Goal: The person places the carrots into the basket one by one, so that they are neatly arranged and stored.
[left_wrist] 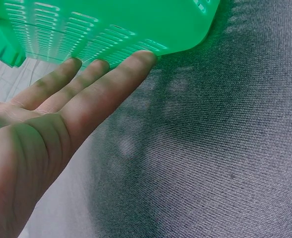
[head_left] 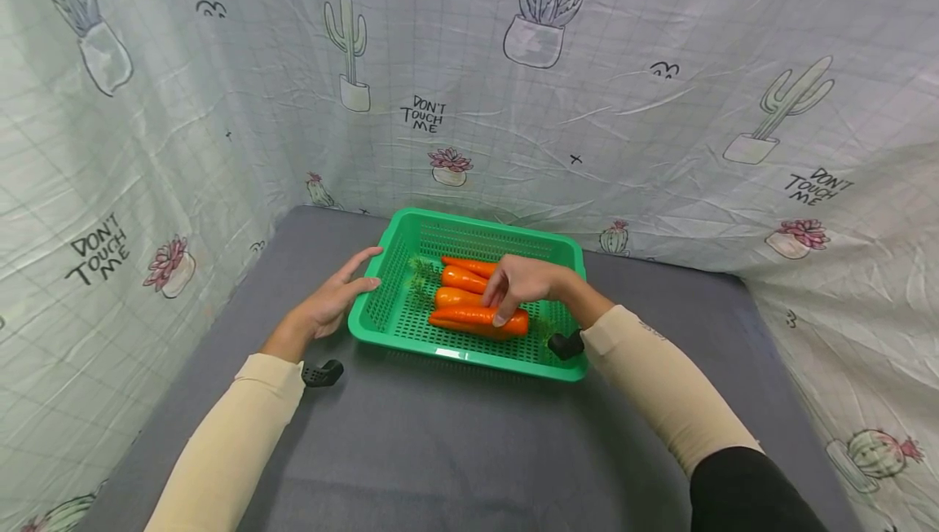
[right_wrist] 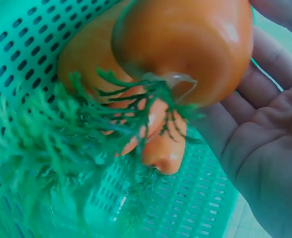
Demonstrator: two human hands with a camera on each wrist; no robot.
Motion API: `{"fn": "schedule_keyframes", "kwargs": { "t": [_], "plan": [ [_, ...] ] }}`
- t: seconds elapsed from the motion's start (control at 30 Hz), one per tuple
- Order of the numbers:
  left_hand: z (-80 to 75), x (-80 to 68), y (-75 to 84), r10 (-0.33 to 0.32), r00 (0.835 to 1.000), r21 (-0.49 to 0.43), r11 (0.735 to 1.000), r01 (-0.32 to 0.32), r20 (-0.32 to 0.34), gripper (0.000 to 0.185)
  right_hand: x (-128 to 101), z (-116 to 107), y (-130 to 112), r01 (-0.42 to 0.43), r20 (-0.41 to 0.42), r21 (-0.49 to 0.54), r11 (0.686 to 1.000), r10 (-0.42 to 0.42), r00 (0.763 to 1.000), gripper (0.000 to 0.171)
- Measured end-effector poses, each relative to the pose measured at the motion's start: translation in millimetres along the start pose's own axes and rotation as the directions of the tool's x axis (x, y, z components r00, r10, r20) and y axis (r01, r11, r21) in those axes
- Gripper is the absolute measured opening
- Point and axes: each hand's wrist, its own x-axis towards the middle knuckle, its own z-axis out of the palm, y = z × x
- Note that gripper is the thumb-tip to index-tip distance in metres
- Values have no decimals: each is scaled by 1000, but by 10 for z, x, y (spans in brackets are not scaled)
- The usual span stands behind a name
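A green plastic basket (head_left: 469,361) with slotted sides holds several orange carrots with feathery green tops. My right hand (head_left: 518,283) reaches in from the right and grips the nearest carrot (head_left: 469,316), thumb on the near side and fingers behind. From the right wrist, that carrot's thick end (right_wrist: 190,49) looms close, its green leaves (right_wrist: 71,129) trailing below. Behind it lie other carrots, such as the plump one (head_left: 456,297) and one further back (head_left: 464,279). At the basket's left end, my left hand (head_left: 333,300) touches the rim with extended fingers; the left wrist view shows fingertips (left_wrist: 145,58) against its outer wall.
Under the basket is a dark grey cloth (head_left: 455,450). A pale curtain (head_left: 469,92) printed with cacti and lettering hangs behind and on both sides, close to the basket's far edge. A black wrist mount (head_left: 323,373) sticks out beside the left cuff.
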Motion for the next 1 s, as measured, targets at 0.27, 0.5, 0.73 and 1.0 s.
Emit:
{"fn": "schedule_keyframes", "kwargs": {
  "t": [0.27, 0.5, 0.73, 1.0],
  "plan": [
    [1, 7, -12, 4, 1000, -11, 1000, -4, -4, 68, 57, 33, 21, -15, 23, -35, 999, 16, 1000, 37],
    [3, 10, -20, 5, 1000, -18, 1000, -5, -7, 68, 100, 96, 35, -40, 42, -35, 999, 41, 998, 35],
    [9, 15, -26, 3, 1000, -20, 1000, -3, -12, 67, 118, 144, 64, 4, 58, 15, 1000, -4, 998, 23],
    [7, 11, -14, 7, 1000, -22, 1000, -7, -4, 68, 164, 185, 121, -7, 89, -42, 999, 11, 996, 19]
  ]
}}
